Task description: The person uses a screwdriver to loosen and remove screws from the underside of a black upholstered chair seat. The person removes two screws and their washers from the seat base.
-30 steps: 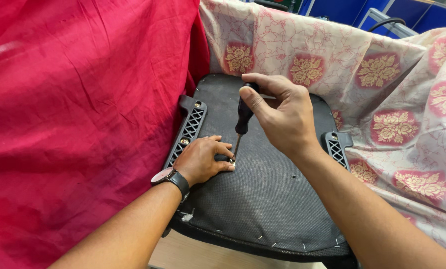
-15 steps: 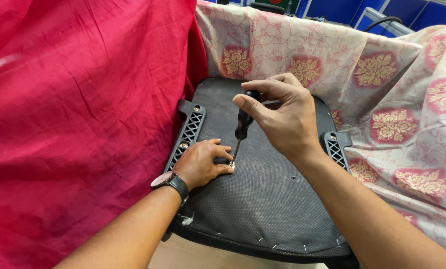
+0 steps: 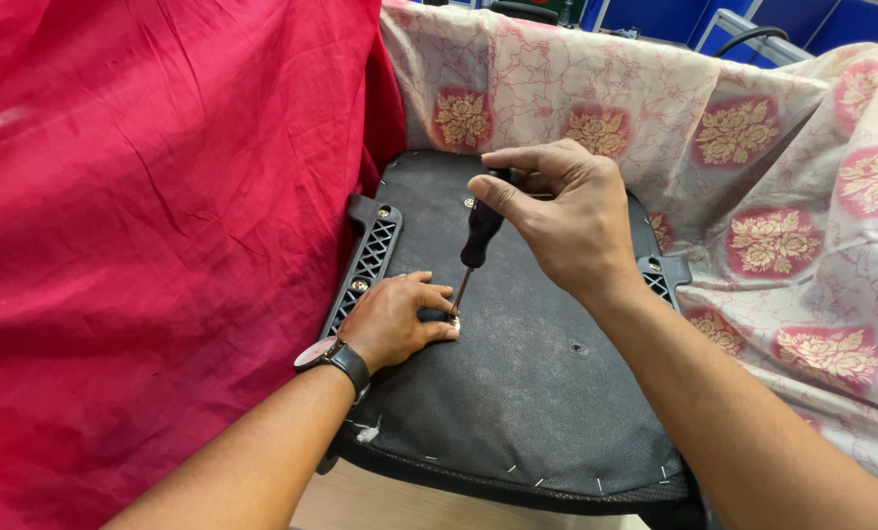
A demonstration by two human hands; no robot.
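- Gripping a black-handled screwdriver [image 3: 479, 236] from above: right hand [image 3: 566, 221], fingers curled shut around the top of the handle, thumb laid across its front.
- Slanting down and to the left from that grip — handle high, thin metal shaft low — with the tip set on a small pale screw [image 3: 454, 320] in the dark fabric underside of an upturned chair seat [image 3: 517, 393].
- Resting flat on the same fabric, left hand [image 3: 395, 319], wristwatch [image 3: 323, 353] at the wrist, fingertips pinched closed just beside the tip and touching the screw's spot; nothing lifted in this hand, only steadying.
- Lying below and left of the right hand's grip, the screw; nearer by far to the left hand, which sits right against it, while the right hand stands off along the tool's long axis.
- Flanking the seat: a black latticed plastic bracket [image 3: 372, 257] at the left edge, a second one [image 3: 658, 283] partly hidden behind the right forearm.
- Draped round about: a red cloth [image 3: 164, 226] to the left, a cream floral cloth [image 3: 772, 196] behind and to the right.
- Compared with half a second back: right-hand fingers shifted round the handle top, index now stretched further left over it — a small turn of the grip, by the look of it; tip, screw and left hand unmoved.
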